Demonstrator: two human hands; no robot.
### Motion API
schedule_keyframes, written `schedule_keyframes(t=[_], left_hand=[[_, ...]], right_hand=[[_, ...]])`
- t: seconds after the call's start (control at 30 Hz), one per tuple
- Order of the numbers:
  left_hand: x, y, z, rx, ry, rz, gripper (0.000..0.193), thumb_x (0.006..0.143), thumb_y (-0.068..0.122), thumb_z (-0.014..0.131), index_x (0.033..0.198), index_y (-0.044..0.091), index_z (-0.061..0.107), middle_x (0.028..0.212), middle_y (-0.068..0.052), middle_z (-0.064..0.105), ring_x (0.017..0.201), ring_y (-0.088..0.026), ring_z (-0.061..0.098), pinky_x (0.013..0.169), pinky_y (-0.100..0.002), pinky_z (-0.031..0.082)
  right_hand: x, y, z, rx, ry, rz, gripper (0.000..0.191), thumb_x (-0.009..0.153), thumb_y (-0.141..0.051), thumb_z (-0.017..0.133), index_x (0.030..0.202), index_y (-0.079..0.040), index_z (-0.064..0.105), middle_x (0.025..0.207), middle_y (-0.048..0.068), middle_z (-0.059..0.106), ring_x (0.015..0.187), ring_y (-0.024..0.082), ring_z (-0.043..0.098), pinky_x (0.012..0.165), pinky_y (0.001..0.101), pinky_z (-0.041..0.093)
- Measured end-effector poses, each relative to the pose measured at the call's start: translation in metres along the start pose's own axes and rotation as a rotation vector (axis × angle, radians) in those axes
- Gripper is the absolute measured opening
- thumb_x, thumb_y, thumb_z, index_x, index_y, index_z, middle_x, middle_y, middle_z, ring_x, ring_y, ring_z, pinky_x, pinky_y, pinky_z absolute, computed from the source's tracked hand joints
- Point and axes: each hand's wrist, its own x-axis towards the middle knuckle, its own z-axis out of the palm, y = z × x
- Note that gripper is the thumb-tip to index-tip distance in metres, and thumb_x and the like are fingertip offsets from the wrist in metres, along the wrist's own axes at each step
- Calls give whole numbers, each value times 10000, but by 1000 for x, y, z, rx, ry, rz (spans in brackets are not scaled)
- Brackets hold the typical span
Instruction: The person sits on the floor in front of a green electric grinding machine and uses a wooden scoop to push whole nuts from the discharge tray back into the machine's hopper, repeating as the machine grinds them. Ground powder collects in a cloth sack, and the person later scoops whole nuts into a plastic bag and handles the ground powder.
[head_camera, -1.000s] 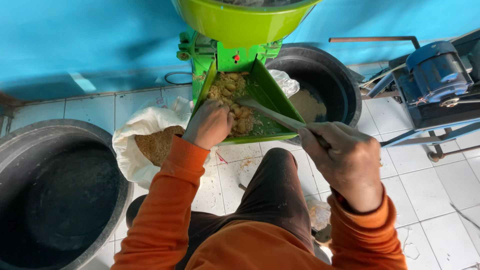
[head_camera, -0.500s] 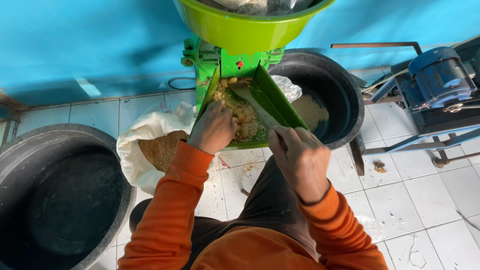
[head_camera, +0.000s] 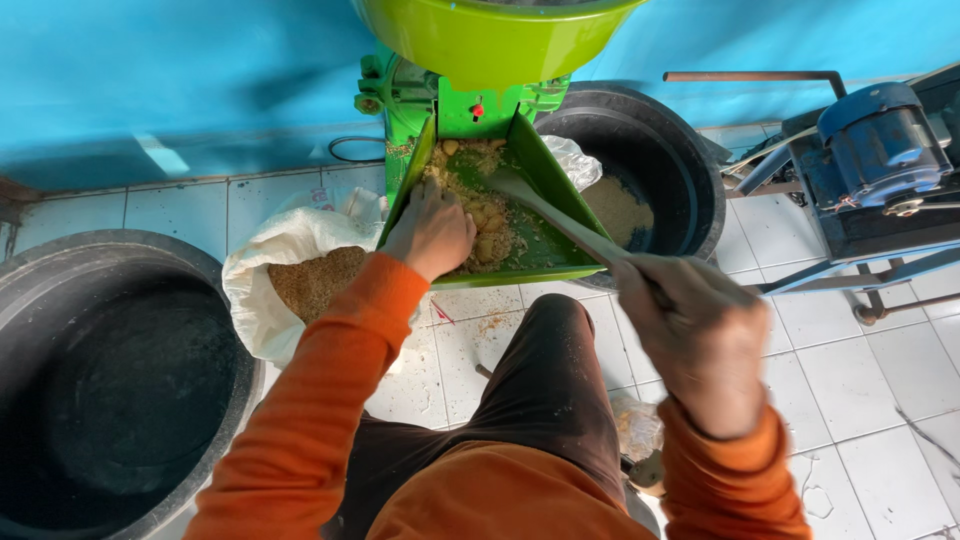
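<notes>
A green grinding machine (head_camera: 470, 110) with a lime-green hopper bowl (head_camera: 495, 35) stands before me. Its green chute tray (head_camera: 545, 190) holds brown crumbly feed (head_camera: 480, 215). My left hand (head_camera: 432, 230) rests palm-down in the feed on the tray's left side. My right hand (head_camera: 695, 335) is closed around the handle of a long flat scraper (head_camera: 555, 215), whose blade end lies in the tray near the machine's outlet. Both arms wear orange sleeves.
A large black tub (head_camera: 120, 390) sits at the left. A white sack of brown grain (head_camera: 300, 280) stands beside the tray. Another black tub (head_camera: 650, 180) with some meal is behind the chute. A blue motor on a metal frame (head_camera: 880, 150) is at right. White floor tiles (head_camera: 850, 360).
My right hand has pulled back toward me and to the right, drawing the scraper handle with it. My left hand stays in the feed on the tray.
</notes>
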Motion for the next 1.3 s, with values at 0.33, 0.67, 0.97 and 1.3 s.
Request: schedule_keyframes(t=[0.33,0.67,0.97,1.3], left_hand=[[13,-16,-1,79,155,220,312,862,188,544,746,-44,718,955,-296,700,1036,-489,641,924,-523,521],[-35,0,-35,-260,-139,-63,231,902,146,623,829,-54,711,885,-275,713,809,-410,715,751,-479,589],[19,-17,1,-20,77,129,403,981,262,574,1106,-116,636,1183,-279,635,1134,-439,622,958,-493,532],[-9,-7,-34,-373,-185,-54,483,1024,389,543,1125,-70,655,1208,-284,645,1143,-438,626,966,-528,506]], right_hand=[[-8,-4,-56,7,-82,151,123,943,-101,751,976,17,748,706,82,715,530,126,659,439,236,452],[11,8,-7,64,-85,65,122,966,-104,761,1012,9,760,732,80,709,534,133,634,474,255,477],[7,5,33,-17,10,-43,109,960,-120,770,967,-12,770,728,71,710,526,131,620,476,268,479],[17,-9,56,-66,108,-100,93,962,-139,755,967,-46,756,721,64,675,564,176,628,514,309,485]])
